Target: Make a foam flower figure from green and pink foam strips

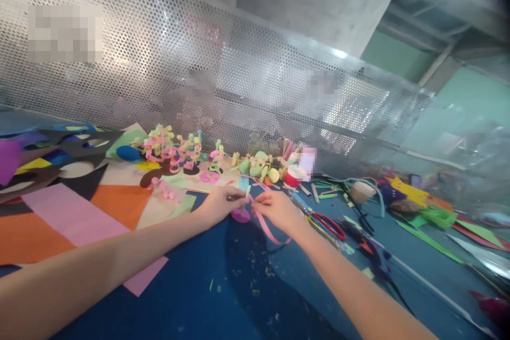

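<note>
Both my arms reach forward over a blue table (191, 297). My left hand (220, 203) is closed in a pinch on a small pale green paper strip (247, 191) standing above a pink paper disc (241, 215). My right hand (277, 208) is also closed, pinching a long pink paper strip (266, 227) that curls down and to the right across the table. The two hands' fingertips almost meet over the disc.
Coloured paper sheets (75, 212) cover the table's left. Folded paper figures (171, 151) and pale green balls (263, 164) stand at the back. Red-handled scissors (329, 224) lie right of my right hand. Paper scraps (422, 212) lie far right. A perforated metal screen (199, 74) rises behind.
</note>
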Demonstrator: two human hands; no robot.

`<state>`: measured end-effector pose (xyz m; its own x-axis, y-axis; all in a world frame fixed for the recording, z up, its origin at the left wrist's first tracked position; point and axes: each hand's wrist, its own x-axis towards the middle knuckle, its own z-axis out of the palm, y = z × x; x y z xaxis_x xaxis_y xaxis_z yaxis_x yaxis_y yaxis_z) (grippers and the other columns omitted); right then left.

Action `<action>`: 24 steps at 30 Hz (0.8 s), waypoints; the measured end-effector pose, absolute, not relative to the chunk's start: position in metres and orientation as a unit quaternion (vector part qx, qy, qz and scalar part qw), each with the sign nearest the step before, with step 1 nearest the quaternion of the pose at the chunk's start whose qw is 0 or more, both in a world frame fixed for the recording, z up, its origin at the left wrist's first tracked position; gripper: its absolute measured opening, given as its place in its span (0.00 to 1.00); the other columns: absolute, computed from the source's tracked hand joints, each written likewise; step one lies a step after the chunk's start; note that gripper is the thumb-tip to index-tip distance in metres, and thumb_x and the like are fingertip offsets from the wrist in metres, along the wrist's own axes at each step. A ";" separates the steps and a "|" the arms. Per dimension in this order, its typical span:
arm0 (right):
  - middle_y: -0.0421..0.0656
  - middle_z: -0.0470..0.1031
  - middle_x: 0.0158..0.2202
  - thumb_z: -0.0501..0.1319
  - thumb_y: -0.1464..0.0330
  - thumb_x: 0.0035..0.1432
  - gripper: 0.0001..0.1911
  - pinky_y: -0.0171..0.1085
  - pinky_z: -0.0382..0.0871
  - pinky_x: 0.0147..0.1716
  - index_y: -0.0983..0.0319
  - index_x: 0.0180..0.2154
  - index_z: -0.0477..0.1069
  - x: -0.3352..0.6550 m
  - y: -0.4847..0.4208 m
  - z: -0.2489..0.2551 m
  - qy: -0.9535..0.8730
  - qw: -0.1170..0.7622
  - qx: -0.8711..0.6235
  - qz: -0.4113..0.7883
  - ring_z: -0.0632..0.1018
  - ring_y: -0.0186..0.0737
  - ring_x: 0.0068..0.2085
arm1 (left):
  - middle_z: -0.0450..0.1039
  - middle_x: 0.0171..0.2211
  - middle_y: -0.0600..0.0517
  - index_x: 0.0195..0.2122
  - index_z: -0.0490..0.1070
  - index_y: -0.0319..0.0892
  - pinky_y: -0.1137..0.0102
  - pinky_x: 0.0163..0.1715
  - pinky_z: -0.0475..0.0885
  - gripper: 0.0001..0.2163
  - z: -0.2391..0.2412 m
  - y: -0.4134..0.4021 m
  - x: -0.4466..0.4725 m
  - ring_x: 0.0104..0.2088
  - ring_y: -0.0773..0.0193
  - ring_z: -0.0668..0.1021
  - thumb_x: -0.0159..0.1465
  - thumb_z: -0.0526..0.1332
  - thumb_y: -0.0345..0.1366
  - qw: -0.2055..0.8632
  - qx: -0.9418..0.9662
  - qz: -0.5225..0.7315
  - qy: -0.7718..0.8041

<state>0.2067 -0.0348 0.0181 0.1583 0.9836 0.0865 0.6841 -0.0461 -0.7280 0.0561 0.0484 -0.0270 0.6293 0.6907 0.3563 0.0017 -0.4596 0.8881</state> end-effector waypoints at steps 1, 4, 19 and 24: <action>0.45 0.78 0.26 0.58 0.69 0.50 0.05 0.33 0.71 0.29 0.63 0.27 0.71 0.209 -0.034 0.020 -0.605 0.332 -0.688 0.223 0.79 0.40 0.28 | 0.74 0.28 0.51 0.33 0.75 0.38 0.71 0.32 0.69 0.13 -0.028 0.049 0.056 0.29 0.64 0.74 0.55 0.60 0.42 0.470 0.767 0.372 0.229; 0.45 0.78 0.24 0.58 0.69 0.50 0.05 0.35 0.71 0.29 0.62 0.25 0.70 0.214 -0.034 0.028 -0.600 0.345 -0.696 0.191 0.79 0.41 0.27 | 0.74 0.29 0.50 0.36 0.75 0.38 0.71 0.32 0.69 0.13 -0.029 0.048 0.057 0.29 0.64 0.74 0.54 0.61 0.42 0.473 0.752 0.390 0.244; 0.44 0.78 0.23 0.60 0.64 0.50 0.10 0.35 0.71 0.30 0.63 0.28 0.75 0.198 -0.041 0.041 -0.610 0.374 -0.677 0.172 0.78 0.40 0.26 | 0.68 0.25 0.54 0.30 0.72 0.37 0.74 0.25 0.70 0.08 -0.027 0.045 0.058 0.21 0.71 0.71 0.53 0.62 0.38 0.523 0.724 0.392 0.218; 0.44 0.78 0.23 0.59 0.65 0.51 0.09 0.35 0.72 0.30 0.64 0.30 0.74 0.196 -0.042 0.039 -0.610 0.380 -0.669 0.189 0.79 0.40 0.26 | 0.68 0.25 0.55 0.29 0.72 0.37 0.75 0.26 0.69 0.07 -0.026 0.044 0.058 0.22 0.72 0.71 0.53 0.62 0.37 0.516 0.727 0.394 0.222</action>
<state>0.1958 -0.0420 0.0386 0.1838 0.9602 0.2104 0.6730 0.0331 -0.7389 0.0577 0.0439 -0.0258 0.5913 0.7292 0.3444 -0.0846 -0.3686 0.9257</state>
